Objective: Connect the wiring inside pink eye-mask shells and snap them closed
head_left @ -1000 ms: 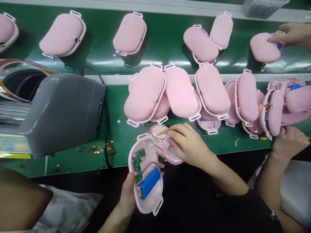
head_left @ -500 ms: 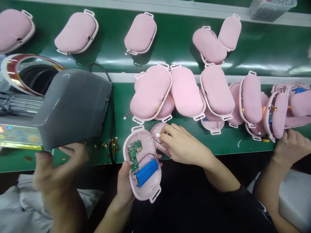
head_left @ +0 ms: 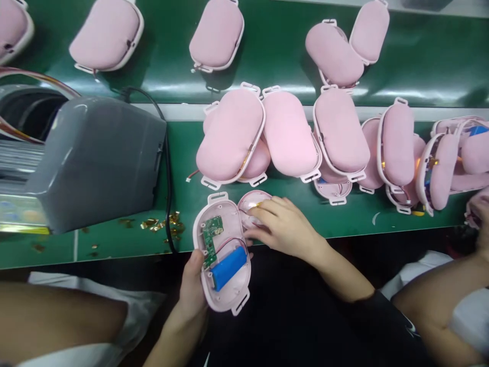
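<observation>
We held the open pink shell (head_left: 223,255) in our left hand (head_left: 193,295), fingers wrapped around its near left edge and the thumb lying along the rim. The shell hung over the near edge of the green bench (head_left: 114,244), its hollow side facing up. Inside it we could see a small green circuit board (head_left: 211,239) toward the far end and a blue cylindrical battery (head_left: 228,261) lying slantwise below it, with thin red wires looping between them.

Our right hand (head_left: 284,227) rested just beside the shell on its right, fingers curled and pressed down on a second pink half (head_left: 250,206) that lay on the bench, touching the first. Whether the fingertips pinched anything small there we could not tell; a bit of yellow showed under them.

Beyond our hands a row of closed pink padded units (head_left: 229,135) lay crowded and overlapping across the bench, and more of them (head_left: 217,33) sat spaced apart on the green belt behind a pale rail. To the left stood a grey machine (head_left: 95,163) with a black cable (head_left: 166,168) running down its right side, and gold scraps (head_left: 164,227) lay scattered near the cable. Another person's arm (head_left: 57,321) crossed the lower left, and a second person's arm (head_left: 439,290) showed at the lower right.
</observation>
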